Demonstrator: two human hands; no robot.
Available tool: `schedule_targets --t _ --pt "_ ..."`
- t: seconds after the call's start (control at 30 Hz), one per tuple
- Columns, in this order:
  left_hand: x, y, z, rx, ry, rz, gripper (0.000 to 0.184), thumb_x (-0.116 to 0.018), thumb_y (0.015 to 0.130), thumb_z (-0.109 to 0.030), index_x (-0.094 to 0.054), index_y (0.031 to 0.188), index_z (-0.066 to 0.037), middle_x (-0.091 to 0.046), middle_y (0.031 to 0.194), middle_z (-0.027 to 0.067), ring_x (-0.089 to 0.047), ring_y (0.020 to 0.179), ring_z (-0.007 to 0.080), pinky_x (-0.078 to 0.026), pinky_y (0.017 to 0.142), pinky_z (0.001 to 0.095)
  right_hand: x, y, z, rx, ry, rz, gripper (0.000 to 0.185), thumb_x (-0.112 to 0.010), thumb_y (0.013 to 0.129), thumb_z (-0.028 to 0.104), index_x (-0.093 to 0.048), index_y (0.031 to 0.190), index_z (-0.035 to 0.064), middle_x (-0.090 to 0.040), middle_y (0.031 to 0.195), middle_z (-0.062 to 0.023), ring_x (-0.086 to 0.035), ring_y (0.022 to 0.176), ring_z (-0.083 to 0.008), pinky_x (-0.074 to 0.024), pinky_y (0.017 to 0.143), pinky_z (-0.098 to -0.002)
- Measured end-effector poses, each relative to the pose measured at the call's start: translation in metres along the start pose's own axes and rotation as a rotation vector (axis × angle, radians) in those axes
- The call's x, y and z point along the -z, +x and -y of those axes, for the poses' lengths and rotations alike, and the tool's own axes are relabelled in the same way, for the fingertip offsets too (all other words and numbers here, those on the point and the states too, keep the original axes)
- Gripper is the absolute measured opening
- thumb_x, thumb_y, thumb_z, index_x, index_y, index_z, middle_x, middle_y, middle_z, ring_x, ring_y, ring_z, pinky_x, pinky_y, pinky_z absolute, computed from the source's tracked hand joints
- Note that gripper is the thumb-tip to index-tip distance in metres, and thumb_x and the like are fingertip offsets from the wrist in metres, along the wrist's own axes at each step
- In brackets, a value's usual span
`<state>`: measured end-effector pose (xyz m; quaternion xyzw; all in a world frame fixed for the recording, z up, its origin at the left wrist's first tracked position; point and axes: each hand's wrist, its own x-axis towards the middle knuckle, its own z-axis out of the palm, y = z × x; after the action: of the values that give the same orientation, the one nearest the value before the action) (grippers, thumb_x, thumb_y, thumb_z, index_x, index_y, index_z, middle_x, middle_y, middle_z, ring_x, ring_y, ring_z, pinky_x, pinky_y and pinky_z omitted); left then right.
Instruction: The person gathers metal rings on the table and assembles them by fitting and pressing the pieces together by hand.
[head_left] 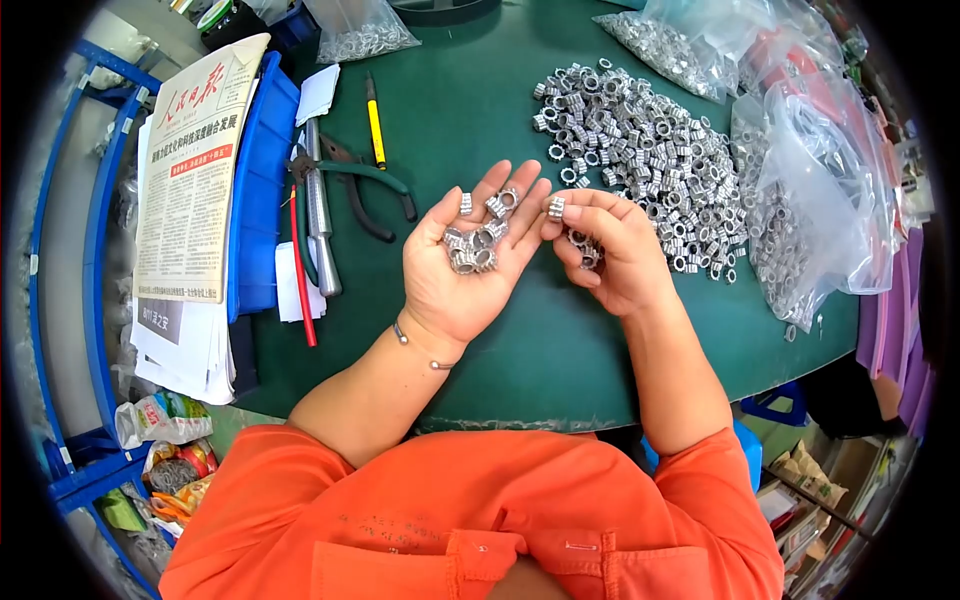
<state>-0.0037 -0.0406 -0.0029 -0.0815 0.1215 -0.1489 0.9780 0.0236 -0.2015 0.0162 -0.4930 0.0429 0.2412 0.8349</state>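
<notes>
My left hand [440, 270] lies palm up with its fingers stretched out. Several small silvery toothed metal rings [472, 250] rest loose on its palm and fingers. Just to its right, my right hand [622, 250] pinches one toothed ring [556, 208] between thumb and forefinger. More rings [585, 250] are tucked under its curled fingers, partly hidden. Beyond my right hand, a large heap of the same metal rings [650, 150] spreads over the green table [500, 370].
Clear plastic bags of metal parts [810, 200] stand at the right, with another bag [362, 30] at the back. Left of my hands lie pliers [355, 180], a yellow marker [375, 125] and a red rod [301, 270]. A newspaper [190, 180] leans on a blue bin [262, 200].
</notes>
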Motion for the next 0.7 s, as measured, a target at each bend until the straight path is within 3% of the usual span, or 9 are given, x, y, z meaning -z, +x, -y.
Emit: schedule_targets --t 0.1,0.33,0.4,0.47,0.57,0.67,0.7 --pt "0.0 0.0 0.001 0.008 0.003 -0.001 0.042 -0.045 0.09 -0.02 -0.041 0.125 0.003 -0.031 0.14 0.0227 -0.025 0.133 0.0384 -0.019 0.11 0.0514 0.004 0.002 0.001 -0.109 0.115 0.023 0.016 -0.056 0.084 0.01 -0.061 0.09 -0.004 -0.062 0.075 -0.0094 -0.05 0.05 -0.0096 -0.0312 0.034 -0.0189" --pt "0.0 -0.001 0.003 0.02 0.045 -0.003 0.044 -0.045 0.09 -0.022 -0.041 0.126 0.003 -0.031 0.14 0.0223 -0.028 0.131 0.0379 -0.021 0.109 0.0508 0.012 0.003 -0.001 -0.127 0.142 0.093 0.023 -0.054 0.085 0.017 -0.061 0.091 -0.0038 -0.062 0.076 -0.0104 -0.051 0.051 -0.0117 -0.0324 0.034 -0.0198" --pt "-0.001 -0.002 0.004 0.052 0.089 -0.03 0.04 -0.049 0.089 -0.022 -0.046 0.121 0.003 -0.04 0.135 0.0187 -0.036 0.127 0.0332 -0.026 0.108 0.046 0.01 0.002 -0.001 -0.053 0.322 0.157 0.03 -0.05 0.086 0.024 -0.061 0.092 -0.0035 -0.063 0.078 -0.0113 -0.053 0.055 -0.0139 -0.0349 0.035 -0.0214" --pt "-0.001 -0.002 0.005 0.059 0.112 -0.03 0.041 -0.049 0.089 -0.023 -0.046 0.122 0.003 -0.041 0.134 0.0182 -0.037 0.126 0.0317 -0.027 0.108 0.0451 -0.001 -0.002 0.004 0.016 0.261 0.025 0.03 -0.052 0.086 0.025 -0.061 0.095 -0.003 -0.063 0.076 -0.0102 -0.058 0.061 -0.0141 -0.0378 0.039 -0.0205" --pt "0.002 -0.001 0.008 0.079 0.139 -0.054 0.046 -0.047 0.089 -0.025 -0.043 0.125 0.003 -0.04 0.135 0.0185 -0.037 0.126 0.0315 -0.025 0.108 0.0445 -0.001 -0.002 -0.003 0.165 -0.313 -0.107 0.012 -0.067 0.08 0.009 -0.065 0.086 -0.0001 -0.061 0.066 -0.0023 -0.057 0.058 -0.011 -0.0432 0.045 -0.0218" --pt "0.004 -0.002 0.011 0.104 0.158 -0.068 0.05 -0.044 0.09 -0.028 -0.039 0.13 0.003 -0.039 0.136 0.0183 -0.036 0.127 0.0297 -0.023 0.109 0.0424 -0.007 0.001 -0.016 0.638 -1.049 -0.091 0.013 -0.068 0.077 0.008 -0.065 0.087 0.0006 -0.061 0.071 -0.005 -0.059 0.063 -0.0154 -0.0478 0.059 -0.0266" --pt "0.006 -0.001 0.01 0.097 0.181 -0.069 0.051 -0.044 0.09 -0.028 -0.039 0.13 0.003 -0.039 0.136 0.0186 -0.036 0.127 0.0288 -0.023 0.109 0.0418 -0.006 0.002 -0.02 0.645 -1.064 -0.086 0.014 -0.067 0.076 0.006 -0.065 0.089 0.002 -0.062 0.075 -0.0067 -0.06 0.065 -0.0174 -0.0474 0.06 -0.027"
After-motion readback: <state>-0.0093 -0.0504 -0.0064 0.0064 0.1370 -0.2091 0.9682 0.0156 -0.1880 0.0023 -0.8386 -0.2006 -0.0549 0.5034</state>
